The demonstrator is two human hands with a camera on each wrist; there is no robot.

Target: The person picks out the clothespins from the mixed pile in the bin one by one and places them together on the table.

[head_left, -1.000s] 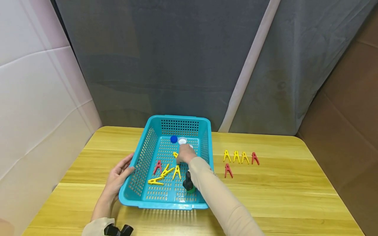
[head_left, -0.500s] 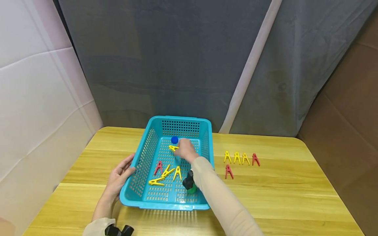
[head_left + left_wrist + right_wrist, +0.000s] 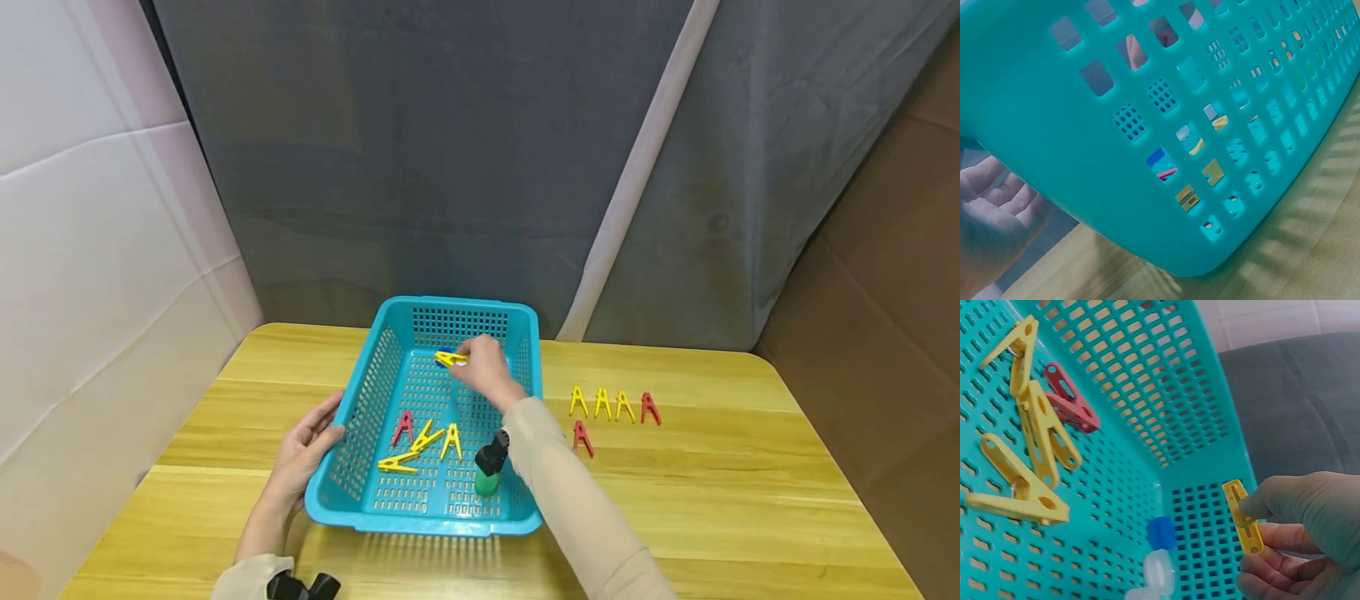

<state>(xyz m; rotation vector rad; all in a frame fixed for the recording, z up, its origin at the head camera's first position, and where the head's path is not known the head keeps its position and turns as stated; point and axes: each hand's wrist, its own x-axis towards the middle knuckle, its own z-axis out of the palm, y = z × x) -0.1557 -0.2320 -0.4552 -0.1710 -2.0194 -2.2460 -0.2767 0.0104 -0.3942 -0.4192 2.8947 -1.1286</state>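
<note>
A yellow clothespin [image 3: 1243, 515] is pinched between the thumb and fingers of my right hand [image 3: 487, 368], held above the far end of a turquoise basket [image 3: 348, 518]. Inside the basket, a red clothespin [image 3: 402, 427] lies among several yellow clothespins [image 3: 451, 442]. My left hand [image 3: 300, 454] grips the basket's left side, its thumb at the rim. In the right wrist view, a blue cap [image 3: 1162, 533] and whitish round caps [image 3: 1159, 572] sit at the far end of the basket. A green round piece [image 3: 486, 483] lies near the basket's front right corner.
Right of the basket, yellow clothespins [image 3: 602, 402] and a red clothespin [image 3: 650, 408] stand in a row on the wooden table [image 3: 720, 475]. Another red clothespin [image 3: 582, 438] lies just below that row. Grey cloth [image 3: 450, 167] hangs behind the table.
My right hand has picked the yellow clothespin up from among the things in the basket and raised it over the far end. My left hand stays on the basket's side.
</note>
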